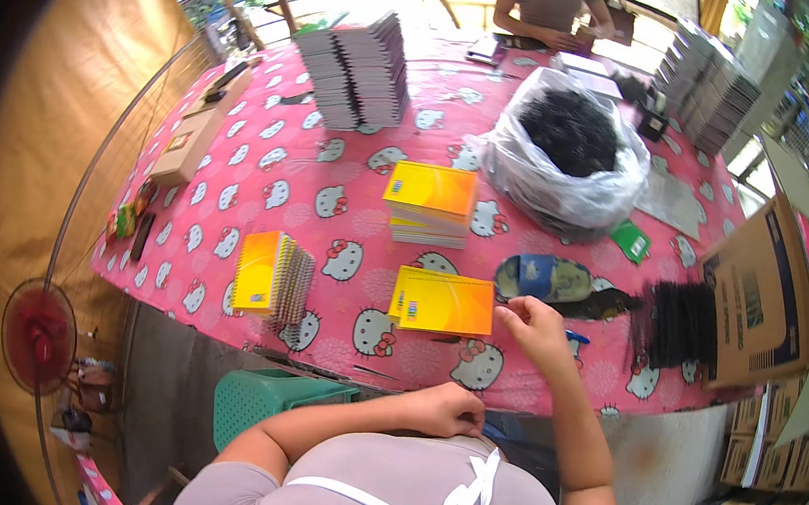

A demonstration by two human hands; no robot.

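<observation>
Yellow-orange notebooks (pixel 448 305) lie slightly fanned on the table in front of me. Just past their right edge is my right hand (pixel 536 326), its thumb and fingertips drawn together; whether it touches the notebooks I cannot tell. My left hand (pixel 453 410) is curled closed near my waist, below the table edge, and anything inside it is hidden. Behind the fanned notebooks stands a taller yellow notebook stack (pixel 430 192). To the left is a stack of spiral-bound yellow notebooks (pixel 261 273). A blue pen (pixel 576 337) lies beside my right wrist.
A plastic bag (pixel 515 171) of black coils stands beyond a blue slipper-shaped thing (pixel 543 278). Black coils (pixel 675 327) lie beside a cardboard box (pixel 761 297) at right. Tall book stacks (pixel 358 73) stand farther back; another person (pixel 550 4) sits opposite. A green stool (pixel 258 404) is below.
</observation>
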